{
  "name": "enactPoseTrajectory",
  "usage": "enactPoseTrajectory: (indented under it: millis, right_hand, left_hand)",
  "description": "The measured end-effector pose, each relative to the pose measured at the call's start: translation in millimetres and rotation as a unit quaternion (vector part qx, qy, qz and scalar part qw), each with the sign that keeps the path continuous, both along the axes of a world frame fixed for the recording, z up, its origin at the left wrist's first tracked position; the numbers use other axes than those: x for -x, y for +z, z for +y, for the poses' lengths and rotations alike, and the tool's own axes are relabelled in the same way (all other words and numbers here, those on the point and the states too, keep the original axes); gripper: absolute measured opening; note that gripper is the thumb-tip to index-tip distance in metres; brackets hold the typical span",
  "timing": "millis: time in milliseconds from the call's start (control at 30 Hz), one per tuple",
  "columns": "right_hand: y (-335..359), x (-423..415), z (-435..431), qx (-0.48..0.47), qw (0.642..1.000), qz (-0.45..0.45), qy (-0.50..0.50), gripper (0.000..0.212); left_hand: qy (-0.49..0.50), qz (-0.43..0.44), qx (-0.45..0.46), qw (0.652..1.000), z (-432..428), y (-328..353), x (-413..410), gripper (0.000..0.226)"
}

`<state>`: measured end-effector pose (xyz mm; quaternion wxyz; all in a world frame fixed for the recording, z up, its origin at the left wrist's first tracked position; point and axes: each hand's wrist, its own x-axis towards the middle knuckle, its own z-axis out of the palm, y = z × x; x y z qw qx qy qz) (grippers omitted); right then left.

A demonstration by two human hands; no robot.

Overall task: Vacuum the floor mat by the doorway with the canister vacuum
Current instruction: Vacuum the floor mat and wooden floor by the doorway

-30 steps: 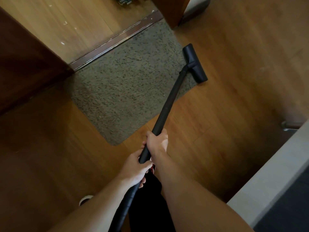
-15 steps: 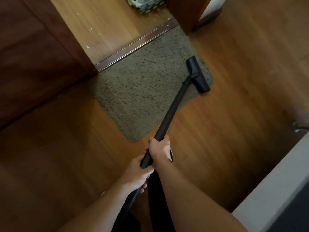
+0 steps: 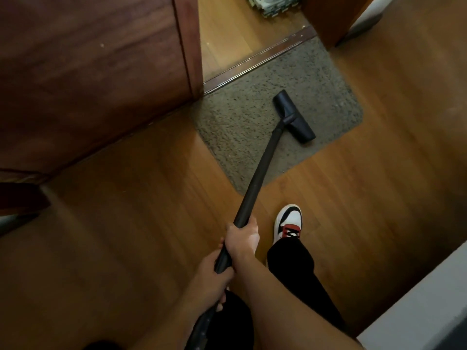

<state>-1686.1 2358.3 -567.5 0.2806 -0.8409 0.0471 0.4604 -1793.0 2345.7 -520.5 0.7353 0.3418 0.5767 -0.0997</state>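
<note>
Right hand (image 3: pixel 242 239): wrapped round wand (image 3: pixel 257 178), upper grip.
Left hand (image 3: pixel 212 276): wrapped round wand, lower grip.
Nozzle (image 3: pixel 294 116): rested on mat (image 3: pixel 252 117), 1 o'clock.

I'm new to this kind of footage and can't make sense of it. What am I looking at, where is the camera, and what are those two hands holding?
There is no machine doing the work here. This is a person, filmed by a wide-angle camera worn on their head, which looks down at their own arms. The right hand and, lower down the tube, the left hand both grip the black wand of a vacuum. Its floor head rests on a grey-brown mat. The mat lies on the wooden floor against the metal door threshold. The person's shoe stands near the mat's closer edge.
</note>
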Motion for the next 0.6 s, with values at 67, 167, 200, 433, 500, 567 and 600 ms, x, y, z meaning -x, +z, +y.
enactPoseTrajectory:
  millis: [67, 167, 200, 433, 500, 567, 600]
  right_hand:
    - [3.2, 13.3, -1.9, -0.004, 1.000, 0.007, 0.006, 0.030]
    - [4.7, 21.9, -0.9, -0.008, 1.000, 0.014, 0.019, 0.036]
    - [5.0, 22.0, 0.6, -0.009, 1.000, 0.015, 0.024, 0.038]
    - [1.5, -6.4, 18.5, -0.008, 0.999, 0.019, 0.040, 0.038]
    - [-1.7, -18.6, 23.6, -0.008, 0.999, 0.018, 0.038, 0.041]
    - [-3.9, -32.3, 29.3, -0.010, 0.999, 0.019, 0.036, 0.040]
    - [-4.6, -39.7, 33.0, -0.013, 0.999, 0.021, 0.036, 0.036]
  left_hand:
    - [0.016, -0.006, 0.008, 1.000, -3.2, 4.2, 12.5, 0.009]
    - [0.027, -0.013, 0.010, 0.999, -2.6, 8.2, 20.3, 0.008]
    - [0.031, -0.012, 0.009, 0.999, -1.7, 7.9, 20.0, 0.009]
    - [0.035, -0.013, -0.028, 0.999, 4.5, -4.4, -6.8, 0.016]
    - [0.037, -0.016, -0.032, 0.999, 9.7, -6.8, -20.3, 0.007]
    - [0.033, -0.016, -0.037, 0.999, 17.4, -7.7, -35.7, 0.008]
    - [0.027, -0.015, -0.042, 0.999, 22.2, -8.1, -43.5, 0.008]
